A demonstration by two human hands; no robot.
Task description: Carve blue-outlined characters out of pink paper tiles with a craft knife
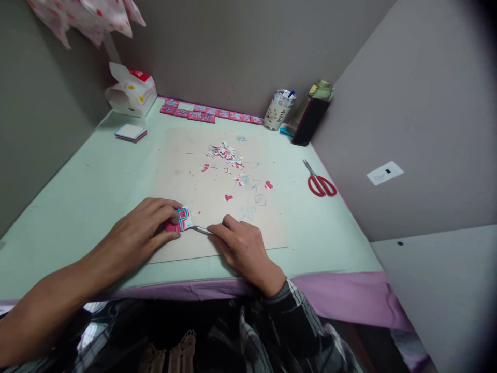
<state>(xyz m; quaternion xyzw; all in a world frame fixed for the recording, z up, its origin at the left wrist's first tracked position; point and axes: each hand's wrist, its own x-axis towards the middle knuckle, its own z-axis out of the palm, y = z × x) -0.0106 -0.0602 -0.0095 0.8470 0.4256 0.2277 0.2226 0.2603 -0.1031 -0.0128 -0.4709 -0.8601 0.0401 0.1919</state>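
My left hand (pixel 145 228) presses a small red, blue and white paper piece (pixel 181 218) flat on a beige cutting board (pixel 217 171). My right hand (pixel 243 247) grips a thin metal craft knife (pixel 201 229), its tip touching the paper piece's right edge. Both hands rest near the board's front edge.
Several red and white paper scraps (pixel 227 154) lie mid-board. Red scissors (pixel 320 182) sit to the right. A row of finished red pieces (pixel 209 114), a cup with pens (pixel 278 110), a dark box (pixel 309 120), a carton (pixel 131 93) and a notepad (pixel 131 133) line the back.
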